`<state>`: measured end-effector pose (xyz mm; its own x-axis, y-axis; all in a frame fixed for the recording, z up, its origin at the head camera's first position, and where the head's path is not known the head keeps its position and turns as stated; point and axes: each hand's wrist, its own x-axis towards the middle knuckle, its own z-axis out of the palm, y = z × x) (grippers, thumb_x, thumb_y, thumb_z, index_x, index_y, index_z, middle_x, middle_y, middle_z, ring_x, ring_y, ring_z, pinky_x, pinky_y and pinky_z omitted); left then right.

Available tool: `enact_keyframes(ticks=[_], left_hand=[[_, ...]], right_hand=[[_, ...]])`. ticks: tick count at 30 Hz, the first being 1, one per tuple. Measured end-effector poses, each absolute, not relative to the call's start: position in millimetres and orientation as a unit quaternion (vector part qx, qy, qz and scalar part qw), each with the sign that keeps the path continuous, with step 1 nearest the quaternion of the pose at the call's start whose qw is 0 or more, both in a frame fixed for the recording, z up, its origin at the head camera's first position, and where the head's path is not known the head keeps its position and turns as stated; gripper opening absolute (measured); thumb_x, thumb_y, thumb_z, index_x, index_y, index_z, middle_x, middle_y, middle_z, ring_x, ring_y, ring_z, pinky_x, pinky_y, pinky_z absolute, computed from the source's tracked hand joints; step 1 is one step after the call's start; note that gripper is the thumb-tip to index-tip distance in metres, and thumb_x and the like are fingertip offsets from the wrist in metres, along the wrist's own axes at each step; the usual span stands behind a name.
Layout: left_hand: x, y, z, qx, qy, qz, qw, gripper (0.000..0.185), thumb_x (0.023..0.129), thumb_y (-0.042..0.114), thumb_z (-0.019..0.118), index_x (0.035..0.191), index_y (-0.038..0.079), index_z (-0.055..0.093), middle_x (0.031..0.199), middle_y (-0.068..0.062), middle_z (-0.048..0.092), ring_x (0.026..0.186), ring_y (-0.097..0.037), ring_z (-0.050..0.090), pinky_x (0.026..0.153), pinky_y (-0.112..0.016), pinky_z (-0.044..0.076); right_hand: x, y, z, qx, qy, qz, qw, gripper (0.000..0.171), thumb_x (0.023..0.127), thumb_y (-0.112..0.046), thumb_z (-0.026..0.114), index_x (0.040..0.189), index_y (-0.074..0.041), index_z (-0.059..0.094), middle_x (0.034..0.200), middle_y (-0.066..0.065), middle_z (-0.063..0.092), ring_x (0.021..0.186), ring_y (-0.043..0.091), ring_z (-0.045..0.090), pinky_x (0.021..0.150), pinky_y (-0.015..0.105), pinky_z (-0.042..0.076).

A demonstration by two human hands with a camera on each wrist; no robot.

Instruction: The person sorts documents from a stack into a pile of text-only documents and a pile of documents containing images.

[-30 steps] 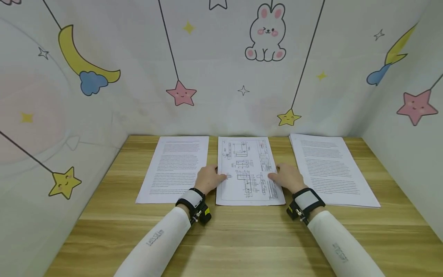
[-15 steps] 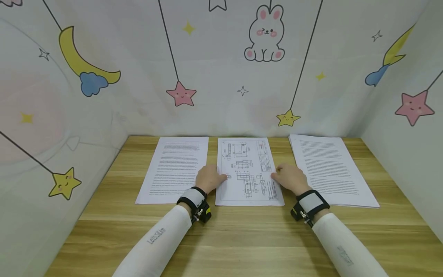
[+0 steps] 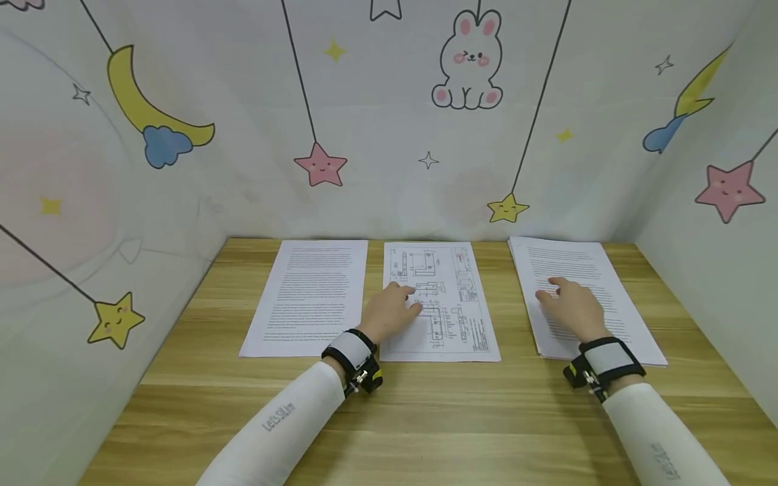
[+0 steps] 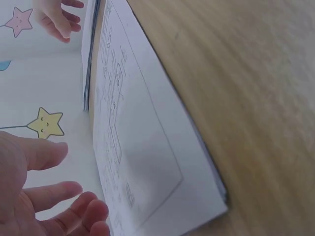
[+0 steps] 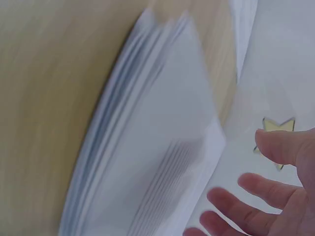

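Observation:
My left hand point(image 3: 390, 314) hovers over the left part of the middle stack of paper point(image 3: 468, 337), whose top sheet carries a technical drawing. In the left wrist view its fingers are loosely bent and apart from the drawing sheet point(image 4: 142, 162), holding nothing. My right hand point(image 3: 574, 310) is above the right stack of printed text sheets point(image 3: 632, 337). Seen from the right wrist, the fingers are spread with nothing between them, and the text stack point(image 5: 177, 113) lies beside them with its layered sheet edges showing.
Another stack of text pages point(image 3: 306, 297) lies on the left of the wooden table point(image 3: 450, 425). A white cloth backdrop point(image 3: 389, 101) printed with stars, a moon and a rabbit rises behind the table and at both sides.
Both hands have let go of the middle stack's side edges. The right hand has moved right, over the right stack; the left has lifted and shifted slightly right over the drawing. The stacks stay put.

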<state>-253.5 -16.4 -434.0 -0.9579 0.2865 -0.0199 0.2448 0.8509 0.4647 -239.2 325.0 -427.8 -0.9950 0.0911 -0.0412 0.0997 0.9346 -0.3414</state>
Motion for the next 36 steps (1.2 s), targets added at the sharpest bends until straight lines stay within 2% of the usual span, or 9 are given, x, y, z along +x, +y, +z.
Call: enact_keyframes(ticks=[2,5,12,14,20,26,30,36], left_hand=[[-251.6,-10.4,-431.4,0.168,0.957,0.234,0.042,0.044,0.097,0.034,0.059,0.134,0.009,0.063,0.122,-0.014,0.066,0.09,-0.023,0.065,0.073,-0.035,0.054],[-248.8,0.1,-426.2,0.213,0.949,0.232,0.035,0.042,0.099,0.034,0.057,0.135,0.012,0.062,0.127,-0.011,0.065,0.1,-0.023,0.067,0.081,-0.036,0.056],[-241.7,34.3,-415.6,0.313,0.934,0.172,0.02,0.039,0.102,0.034,0.054,0.135,0.015,0.062,0.132,-0.005,0.064,0.114,-0.019,0.065,0.09,-0.031,0.057],[-238.9,46.0,-415.0,0.341,0.927,0.158,0.023,0.039,0.102,0.034,0.053,0.135,0.016,0.063,0.134,-0.004,0.063,0.118,-0.019,0.064,0.093,-0.031,0.056],[-225.2,75.2,-420.4,0.412,0.898,0.145,0.049,0.036,0.102,0.033,0.053,0.134,0.02,0.063,0.137,-0.002,0.062,0.123,-0.017,0.061,0.097,-0.028,0.054],[-218.3,93.4,-427.8,0.439,0.887,0.117,0.076,0.041,0.102,0.035,0.052,0.14,0.021,0.058,0.145,0.003,0.057,0.132,-0.012,0.056,0.106,-0.025,0.048],[-215.1,100.7,-427.8,0.45,0.881,0.113,0.095,0.043,0.102,0.035,0.052,0.142,0.022,0.055,0.15,0.004,0.052,0.139,-0.012,0.05,0.113,-0.025,0.041],[-209.1,111.2,-433.1,0.466,0.873,0.089,0.112,0.047,0.101,0.037,0.053,0.145,0.021,0.052,0.154,0.005,0.047,0.143,-0.011,0.044,0.116,-0.023,0.036]], right_hand=[[-237.8,339.1,-429.1,0.057,0.985,-0.164,0.015,0.064,0.101,-0.04,0.048,0.141,0.01,0.044,0.13,0.042,0.052,0.111,0.059,0.056,0.078,0.061,0.053],[-236.1,356.3,-431.0,0.075,0.984,-0.156,0.032,0.071,0.101,-0.044,0.046,0.143,0.012,0.039,0.135,0.045,0.044,0.118,0.065,0.047,0.083,0.069,0.049],[-234.2,381.3,-438.3,0.081,0.983,-0.149,0.076,0.083,0.101,-0.051,0.04,0.145,0.018,0.029,0.141,0.049,0.032,0.128,0.066,0.034,0.1,0.072,0.038],[-233.1,386.4,-439.2,0.088,0.982,-0.145,0.082,0.086,0.1,-0.053,0.039,0.145,0.019,0.027,0.143,0.05,0.027,0.131,0.068,0.026,0.102,0.076,0.033],[-231.0,398.5,-443.1,0.103,0.977,-0.14,0.119,0.098,0.097,-0.066,0.034,0.147,0.018,0.021,0.144,0.054,0.014,0.131,0.075,0.011,0.101,0.083,0.022],[-229.1,396.6,-446.4,0.116,0.969,-0.144,0.165,0.105,0.094,-0.071,0.036,0.149,0.015,0.011,0.144,0.055,0.003,0.132,0.075,0.006,0.1,0.086,0.019],[-229.1,393.5,-446.3,0.123,0.967,-0.142,0.17,0.107,0.093,-0.072,0.037,0.149,0.015,0.009,0.143,0.056,0.001,0.133,0.075,0.003,0.102,0.086,0.014],[-228.5,390.6,-449.8,0.118,0.967,-0.145,0.17,0.11,0.092,-0.074,0.037,0.15,0.014,0.008,0.145,0.055,-0.002,0.134,0.074,0.0,0.102,0.086,0.01]])
